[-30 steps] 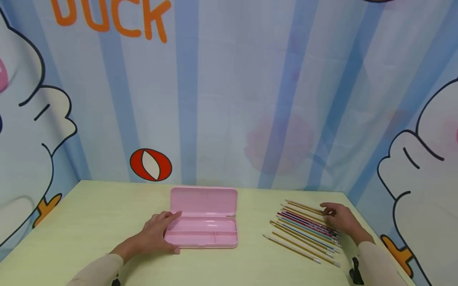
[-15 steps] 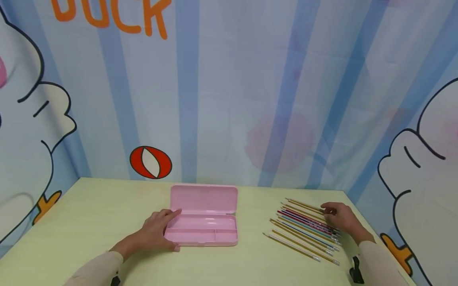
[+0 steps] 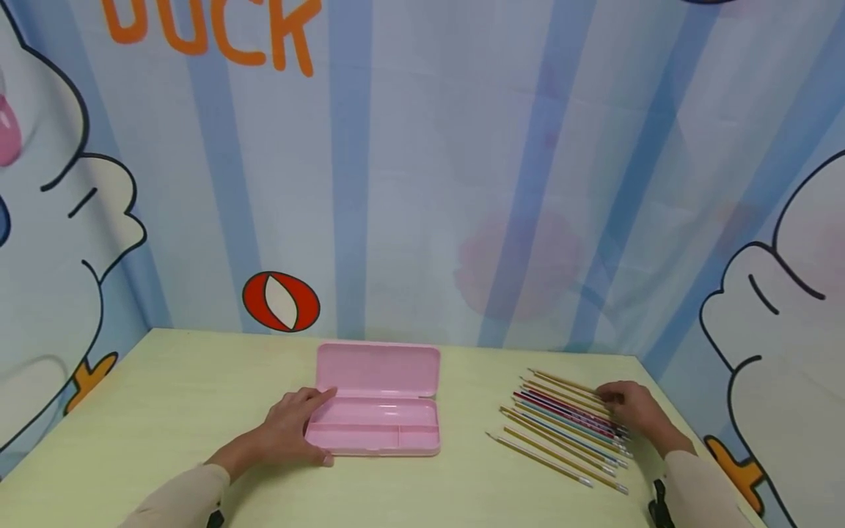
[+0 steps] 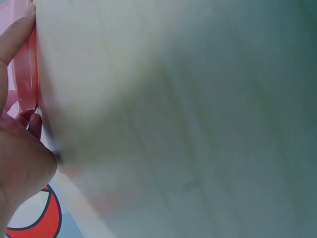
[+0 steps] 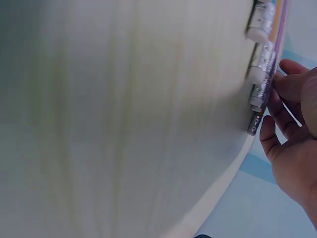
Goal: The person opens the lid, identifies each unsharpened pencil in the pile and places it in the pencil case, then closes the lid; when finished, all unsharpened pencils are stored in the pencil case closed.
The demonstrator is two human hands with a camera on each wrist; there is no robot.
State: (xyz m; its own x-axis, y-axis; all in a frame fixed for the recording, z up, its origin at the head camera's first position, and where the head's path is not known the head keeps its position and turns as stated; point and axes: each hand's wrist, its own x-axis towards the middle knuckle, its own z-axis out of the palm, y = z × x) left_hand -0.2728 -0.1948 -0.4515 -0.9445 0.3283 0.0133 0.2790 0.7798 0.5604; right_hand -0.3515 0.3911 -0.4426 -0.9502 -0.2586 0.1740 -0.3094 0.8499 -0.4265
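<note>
A pink pencil case (image 3: 373,440) lies on the table with its lid raised at the back and its compartments bare. My left hand (image 3: 284,433) grips its left end, thumb at the front corner and fingers toward the hinge. The left wrist view shows the hand (image 4: 22,163) around the case's edge (image 4: 27,64). To the right, several pencils (image 3: 561,425) lie side by side, mostly gold, some red and blue, eraser ends toward me. My right hand (image 3: 637,414) pinches a pencil at the far side of the row; its fingertips are partly hidden. The right wrist view shows eraser ends (image 5: 260,69) beside the fingers.
The pale yellow table (image 3: 218,389) ends against a blue-striped cloth backdrop (image 3: 422,183) with cartoon ducks on both sides. A stretch of tabletop lies between the case and the pencils.
My right hand has dropped slightly onto the far pencils, and its thumb and fingers have closed in. The left hand and the case stay in place. The head view shifts slightly.
</note>
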